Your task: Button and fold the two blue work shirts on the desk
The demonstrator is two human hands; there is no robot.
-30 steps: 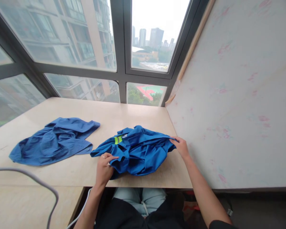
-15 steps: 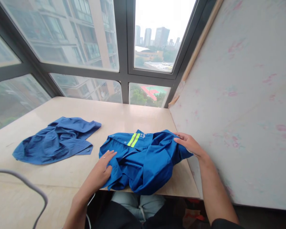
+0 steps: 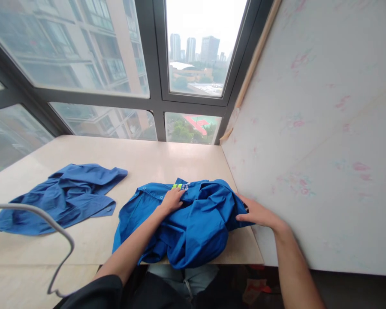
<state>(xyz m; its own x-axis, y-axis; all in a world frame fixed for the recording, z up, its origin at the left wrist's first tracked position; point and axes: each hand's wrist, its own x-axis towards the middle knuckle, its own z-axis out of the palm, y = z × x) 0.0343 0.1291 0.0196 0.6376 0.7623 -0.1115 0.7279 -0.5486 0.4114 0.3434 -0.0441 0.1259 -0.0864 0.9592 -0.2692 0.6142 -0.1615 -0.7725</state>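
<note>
A blue work jacket (image 3: 202,223) lies crumpled near the table's front edge, its snap buttons and part of a yellow-green reflective stripe showing. My left hand (image 3: 173,200) rests on its upper middle with fingers stretched forward, partly covering the stripe and the white lettering beside it. At the jacket's right end is my right hand (image 3: 257,212), thumb and fingers apart, touching the cloth at its edge; the fingertips are partly hidden by fabric. To the left, apart from both hands, lies a second blue garment (image 3: 73,193) in a faded shade, also rumpled.
A pale table (image 3: 141,156) runs back to grey-framed windows (image 3: 157,77). The flower-patterned wall (image 3: 324,150) rises close by on the right. A grey cable (image 3: 59,227) curves across the lower left.
My left hand has moved right and forward across the jacket, onto the stripe. My right hand has shifted down at the right end, its thumb and fingers spread wider. The view has turned slightly.
</note>
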